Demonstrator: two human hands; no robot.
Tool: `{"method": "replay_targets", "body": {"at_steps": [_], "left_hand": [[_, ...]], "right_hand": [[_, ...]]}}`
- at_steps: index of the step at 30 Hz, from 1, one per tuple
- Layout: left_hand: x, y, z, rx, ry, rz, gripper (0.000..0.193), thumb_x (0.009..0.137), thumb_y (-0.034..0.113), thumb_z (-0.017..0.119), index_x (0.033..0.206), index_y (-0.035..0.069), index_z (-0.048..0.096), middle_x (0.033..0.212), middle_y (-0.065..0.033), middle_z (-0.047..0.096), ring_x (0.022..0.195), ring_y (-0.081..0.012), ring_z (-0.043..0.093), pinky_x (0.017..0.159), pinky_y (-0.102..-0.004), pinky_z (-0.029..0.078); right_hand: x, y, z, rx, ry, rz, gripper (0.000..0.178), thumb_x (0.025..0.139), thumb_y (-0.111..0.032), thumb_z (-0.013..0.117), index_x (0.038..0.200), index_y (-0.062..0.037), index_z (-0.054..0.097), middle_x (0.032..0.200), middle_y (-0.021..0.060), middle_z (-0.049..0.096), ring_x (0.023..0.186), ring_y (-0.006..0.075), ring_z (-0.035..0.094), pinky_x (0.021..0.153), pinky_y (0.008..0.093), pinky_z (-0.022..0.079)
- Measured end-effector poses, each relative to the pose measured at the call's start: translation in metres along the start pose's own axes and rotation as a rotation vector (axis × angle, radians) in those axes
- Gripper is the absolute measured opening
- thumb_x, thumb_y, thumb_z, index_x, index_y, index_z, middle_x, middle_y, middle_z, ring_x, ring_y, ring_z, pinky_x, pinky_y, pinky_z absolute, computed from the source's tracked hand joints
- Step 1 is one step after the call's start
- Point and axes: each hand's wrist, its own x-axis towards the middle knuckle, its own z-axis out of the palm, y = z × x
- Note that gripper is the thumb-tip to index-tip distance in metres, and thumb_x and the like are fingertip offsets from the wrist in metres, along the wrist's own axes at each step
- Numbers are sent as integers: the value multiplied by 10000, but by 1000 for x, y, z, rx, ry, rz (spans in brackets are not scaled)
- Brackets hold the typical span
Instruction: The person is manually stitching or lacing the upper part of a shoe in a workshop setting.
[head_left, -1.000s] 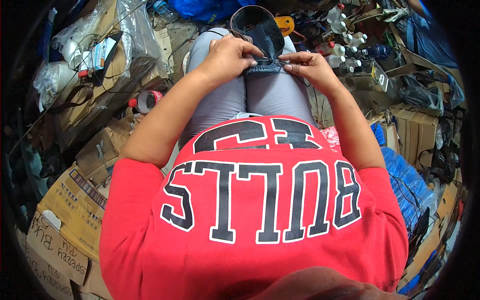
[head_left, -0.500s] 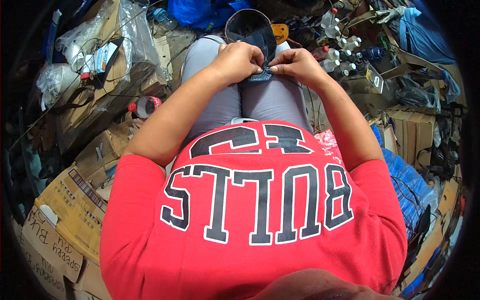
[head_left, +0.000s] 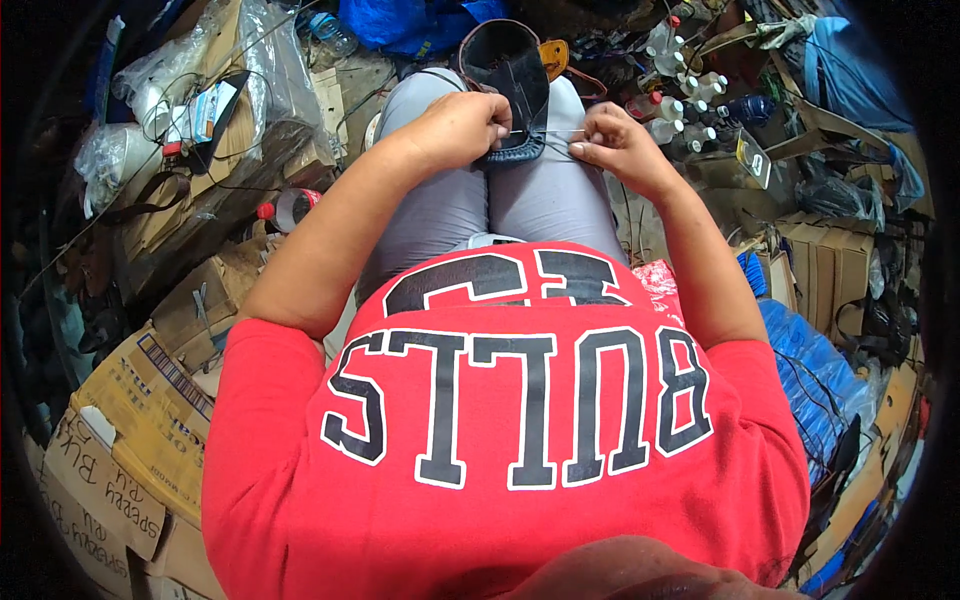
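Observation:
On my lap lies a dark shoe [head_left: 505, 75], its opening facing up and its gathered, stitched toe edge [head_left: 518, 152] nearest me. My left hand [head_left: 462, 128] is closed at the shoe's left side, its fingertips partly turned from view. A thin, pale thread [head_left: 556, 131] stretches level across the shoe from those fingertips toward my right hand [head_left: 618, 145]. My right hand is off the shoe's right side, finger and thumb pinched on the thread. Darker strands [head_left: 556, 148] run from the shoe's edge toward the right thumb. Whether a needle is held cannot be made out.
An orange-brown leather piece [head_left: 553, 58] lies beyond the shoe. Several small capped bottles [head_left: 690, 95] stand at the far right. A red-capped bottle [head_left: 290, 210] lies left of my legs. Cardboard [head_left: 140, 420] and blue plastic sheeting [head_left: 815, 370] flank me.
My hands were together at the shoe's toe edge and have moved apart, the right one outward to the right. The thread now shows taut between them, and more of the shoe is visible.

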Motion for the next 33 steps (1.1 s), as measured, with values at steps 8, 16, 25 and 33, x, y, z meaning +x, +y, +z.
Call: {"method": "replay_targets", "body": {"at_steps": [8,16,25,33], "left_hand": [[9,-2,8,216,13,275,112,831,103,539,916,40,575,809,-183,623,798,-363,599,691,-423,468],[7,-13,9,175,12,237,110,830,115,534,912,45,556,811,-194,612,809,-376,592,691,-440,459],[-11,-25,-7,388,113,498,99,761,39,509,856,53,529,754,-161,580,786,-353,579,681,-448,441],[-98,-63,-96,-183,317,-63,83,866,107,593,870,24,599,823,-34,612,771,-121,563,700,-272,442]], "right_hand": [[16,-18,-37,-216,161,-209,109,823,-115,637,875,-29,595,922,65,517,850,180,532,752,281,442],[20,-52,-29,-811,36,-295,123,809,-237,625,860,-125,636,931,42,614,900,250,587,819,417,409],[25,-53,4,-1035,-201,-423,59,827,-187,569,865,-148,546,730,38,621,800,226,606,809,381,378],[-7,11,-63,106,134,172,233,839,-237,661,920,-18,656,788,-12,595,761,81,505,718,248,415]]}}
